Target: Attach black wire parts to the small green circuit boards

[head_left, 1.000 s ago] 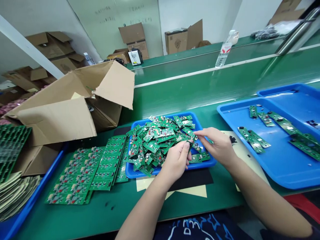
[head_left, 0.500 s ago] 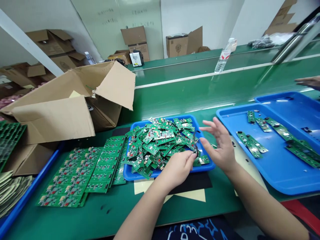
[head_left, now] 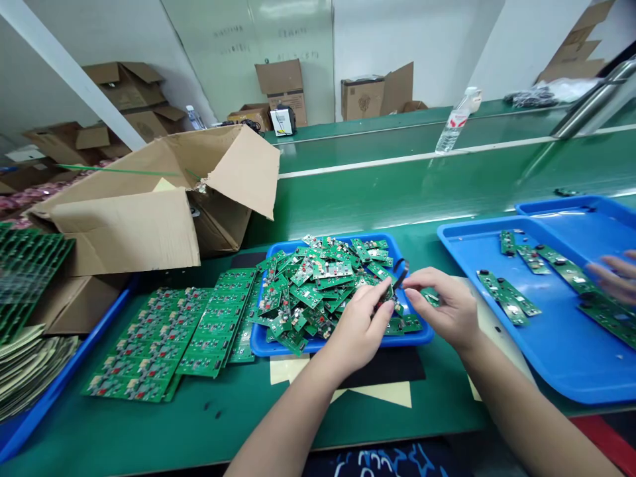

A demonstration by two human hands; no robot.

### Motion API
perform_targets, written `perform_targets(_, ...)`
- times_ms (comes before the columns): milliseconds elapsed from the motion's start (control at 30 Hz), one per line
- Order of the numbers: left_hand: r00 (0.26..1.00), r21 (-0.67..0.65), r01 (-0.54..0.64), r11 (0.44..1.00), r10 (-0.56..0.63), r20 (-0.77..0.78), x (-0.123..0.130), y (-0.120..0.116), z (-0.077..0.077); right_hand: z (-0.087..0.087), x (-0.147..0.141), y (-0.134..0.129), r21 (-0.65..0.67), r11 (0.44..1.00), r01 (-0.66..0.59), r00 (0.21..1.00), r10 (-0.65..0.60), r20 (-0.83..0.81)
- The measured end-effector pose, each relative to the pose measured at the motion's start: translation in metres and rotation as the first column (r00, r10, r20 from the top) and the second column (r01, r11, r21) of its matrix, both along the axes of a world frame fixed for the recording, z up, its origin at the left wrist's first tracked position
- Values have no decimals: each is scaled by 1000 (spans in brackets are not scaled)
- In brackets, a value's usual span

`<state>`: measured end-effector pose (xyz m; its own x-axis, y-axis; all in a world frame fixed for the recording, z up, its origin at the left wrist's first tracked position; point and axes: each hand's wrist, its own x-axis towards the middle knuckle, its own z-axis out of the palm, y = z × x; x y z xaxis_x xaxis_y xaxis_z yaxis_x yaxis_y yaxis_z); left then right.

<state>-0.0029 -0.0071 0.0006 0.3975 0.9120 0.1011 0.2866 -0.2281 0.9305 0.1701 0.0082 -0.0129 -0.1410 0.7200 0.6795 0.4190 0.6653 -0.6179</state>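
Note:
My left hand (head_left: 362, 324) is closed over the near right part of a blue tray (head_left: 342, 344). Its fingertips pinch a thin, dark, curved strip (head_left: 400, 271), whose exact kind I cannot make out. From the right, my right hand (head_left: 444, 308) brings its thumb and fingers together at the strip's edge. Heaped in the tray is a pile of small green circuit boards (head_left: 318, 281) with red and white parts. To the left lie panels of joined circuit boards (head_left: 154, 341), and beside them a stack of plainer board panels (head_left: 213, 324).
Two blue trays (head_left: 551, 358) with a few boards (head_left: 504, 298) stand at right; a co-worker's hand (head_left: 616, 278) is over them. An open cardboard box (head_left: 124, 232) sits back left. A water bottle (head_left: 454, 122) stands behind. Pale paper sheets (head_left: 382, 393) lie at the front.
My right hand has come in from spread fingers to a pinch beside the left fingertips. The dark strip now shows higher between them. The co-worker's hand has come lower over the right trays.

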Motion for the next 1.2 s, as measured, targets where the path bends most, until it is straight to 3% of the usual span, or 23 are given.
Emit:
perform_targets(267,1000,16,8,1000,-8,-1,1,0,3,-1,-3,-1,-177,983,-36,996,21,-82)
perform_targets(467,998,10,-54,998,54,33,2,1,-1,3,-3,-1,-59,988,-139,988,135,-71)
perform_targets(567,995,64,-79,995,75,66,1,1,-3,3,-1,-2,-107,971,-214,973,202,-116)
perform_targets(667,985,250,-163,954,141,101,-3,1,-1,0,2,-2,-265,900,-347,916,264,-303)
perform_targets(767,973,518,-232,823,205,110,-7,3,-1,-3,1,0,-406,787,-465,825,219,-520)
perform_targets(867,977,701,-190,687,205,64,-9,6,-2,-3,-3,2,-524,613,-591,766,223,-602)
perform_targets(933,978,758,-161,632,206,36,-9,8,-4,-1,-4,2,-556,507,-659,735,280,-617)
perform_targets(1000,975,777,-163,608,219,33,-8,9,-5,0,-5,0,-557,478,-679,723,307,-619)
perform_targets(1067,970,772,-175,611,240,30,-8,10,-6,2,-5,-2,-546,491,-679,721,303,-623)
perform_targets(1200,962,685,-221,694,271,36,-8,9,-9,3,-5,-4,-516,495,-699,688,270,-673)
